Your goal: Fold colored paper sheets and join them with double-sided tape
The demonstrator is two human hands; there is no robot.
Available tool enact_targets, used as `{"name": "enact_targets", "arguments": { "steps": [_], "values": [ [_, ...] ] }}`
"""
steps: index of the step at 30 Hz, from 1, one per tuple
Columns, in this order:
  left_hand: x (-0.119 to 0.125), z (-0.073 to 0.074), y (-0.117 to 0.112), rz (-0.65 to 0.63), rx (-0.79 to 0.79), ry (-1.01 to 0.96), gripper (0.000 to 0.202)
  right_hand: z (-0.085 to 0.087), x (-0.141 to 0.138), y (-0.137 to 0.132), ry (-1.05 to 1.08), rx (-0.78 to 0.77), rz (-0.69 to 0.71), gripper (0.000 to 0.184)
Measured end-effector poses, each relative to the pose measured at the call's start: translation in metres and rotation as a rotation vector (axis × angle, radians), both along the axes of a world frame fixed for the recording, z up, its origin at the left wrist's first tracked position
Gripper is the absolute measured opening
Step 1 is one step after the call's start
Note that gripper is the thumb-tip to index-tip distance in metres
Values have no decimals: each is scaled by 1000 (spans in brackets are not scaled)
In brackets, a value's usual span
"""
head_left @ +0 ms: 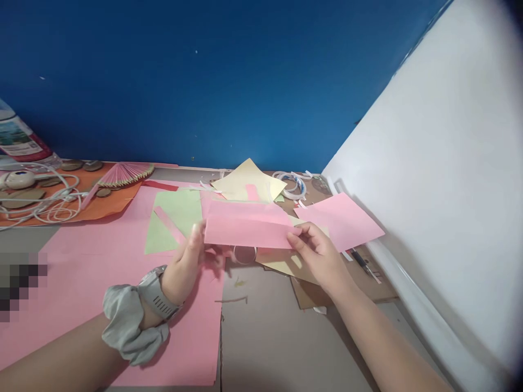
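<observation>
1. The left hand (183,268), fingers partly hidden behind, grips the left edge of a creased pink paper (249,226), apparently for support.
2. The right hand (322,255) pinches its right end between thumb and fingers, perhaps to hold it level.
3. The paper is raised above the desk (261,337), between both hands.

A grey table (261,337) carries it all. Across its left part lies a large pink sheet (102,294), flat, stretching well toward the near side. At the far left, an orange sheet (116,202) is spread out. On the right rests a piece of brown cardboard (311,296), with a white scrap (321,310) at its near edge. Near the middle, just right of the pink sheet, are a small greenish bit (239,282) and a thin brown line (235,300), either a strand or a mark.
</observation>
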State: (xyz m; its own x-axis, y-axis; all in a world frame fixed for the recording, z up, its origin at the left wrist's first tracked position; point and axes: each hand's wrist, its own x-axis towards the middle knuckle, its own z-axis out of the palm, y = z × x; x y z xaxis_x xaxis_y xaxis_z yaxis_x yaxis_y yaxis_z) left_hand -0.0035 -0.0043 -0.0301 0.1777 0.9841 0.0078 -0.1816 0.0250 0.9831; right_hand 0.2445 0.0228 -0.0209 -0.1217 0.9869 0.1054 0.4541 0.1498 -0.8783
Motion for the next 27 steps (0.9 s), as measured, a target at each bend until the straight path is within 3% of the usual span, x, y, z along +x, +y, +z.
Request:
{"name": "enact_targets", "arguments": {
  "steps": [2,3,4,9,11,13,14,17,19,21,24,27],
  "values": [
    [-5,-3,5,323,146,173,42,0,2,1,-64,175,-49,16],
    [-8,-3,7,427,212,279,45,1,3,1,-82,245,-63,14],
    [-10,-3,9,452,269,380,49,1,3,1,-76,286,-64,12],
    [-12,4,6,63,523,684,46,1,3,-5,48,309,-136,8],
    [-9,7,2,0,573,746,44,1,3,-9,32,378,-213,9],
    [-6,9,-2,-12,564,761,22,2,2,-13,22,419,-240,10],
    [-4,9,-4,-4,543,752,16,4,2,-15,22,422,-251,10],
    [-3,11,-8,52,462,710,26,10,1,-18,51,365,-287,15],
    [-4,13,-11,117,430,704,25,14,2,-18,117,333,-190,26],
    [-5,17,-15,196,446,693,22,17,2,-18,189,319,-3,44],
    [-6,34,-24,355,465,640,17,17,3,-18,228,289,140,68],
    [-4,61,-32,588,394,544,23,14,5,-23,176,152,106,62]
  ]
}}
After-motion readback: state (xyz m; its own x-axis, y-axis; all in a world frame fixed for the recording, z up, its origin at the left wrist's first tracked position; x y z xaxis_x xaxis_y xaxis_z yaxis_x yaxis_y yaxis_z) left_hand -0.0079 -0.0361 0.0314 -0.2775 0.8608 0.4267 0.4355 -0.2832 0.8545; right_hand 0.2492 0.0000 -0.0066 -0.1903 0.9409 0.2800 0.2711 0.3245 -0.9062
